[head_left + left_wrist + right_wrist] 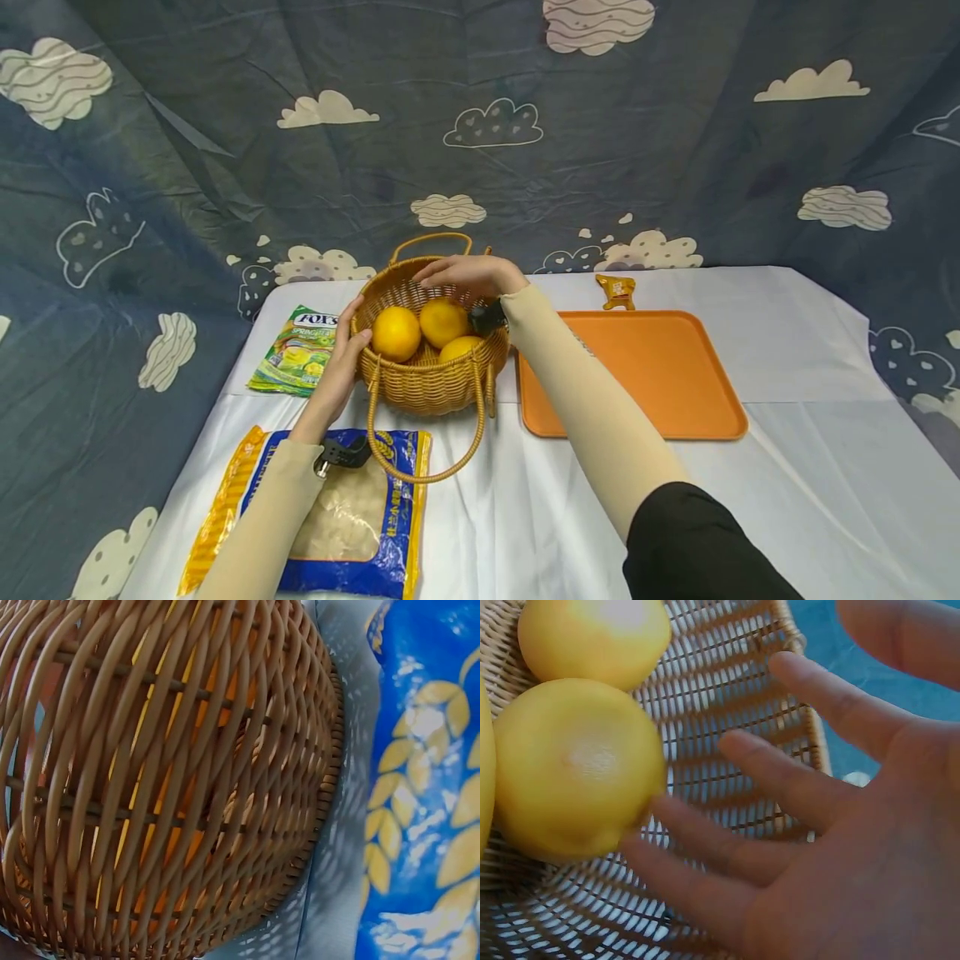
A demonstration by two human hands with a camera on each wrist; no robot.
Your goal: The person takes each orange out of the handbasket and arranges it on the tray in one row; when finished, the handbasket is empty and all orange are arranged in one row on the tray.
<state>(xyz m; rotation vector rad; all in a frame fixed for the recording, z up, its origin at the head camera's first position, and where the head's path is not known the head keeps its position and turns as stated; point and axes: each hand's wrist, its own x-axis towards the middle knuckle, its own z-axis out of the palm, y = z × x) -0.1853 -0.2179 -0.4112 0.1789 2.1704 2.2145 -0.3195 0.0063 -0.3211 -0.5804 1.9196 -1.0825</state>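
Observation:
A woven wicker basket (pixel 420 387) stands tilted toward me, with three yellow-orange oranges (pixel 396 333) inside. At its left side, my left hand (pixel 341 362) holds the basket, thumb at the rim and fingers along the outer wall. The left wrist view is filled by the basket's weave (pixel 172 750), the fruit showing through the gaps. Over the far right part of the opening reaches my right hand (pixel 474 273), its fingers spread and nothing in its grasp. In the right wrist view those fingertips (pixel 739 746) come close beside an orange (pixel 577 769).
A green Fox's candy bag (pixel 296 354) lies left of the basket. Nearer me is a blue and yellow food bag (pixel 337 517), overlapped by the front basket handle (pixel 427 477). To the right lies an orange tray (pixel 652 375), with a small golden packet (pixel 618 292) behind it.

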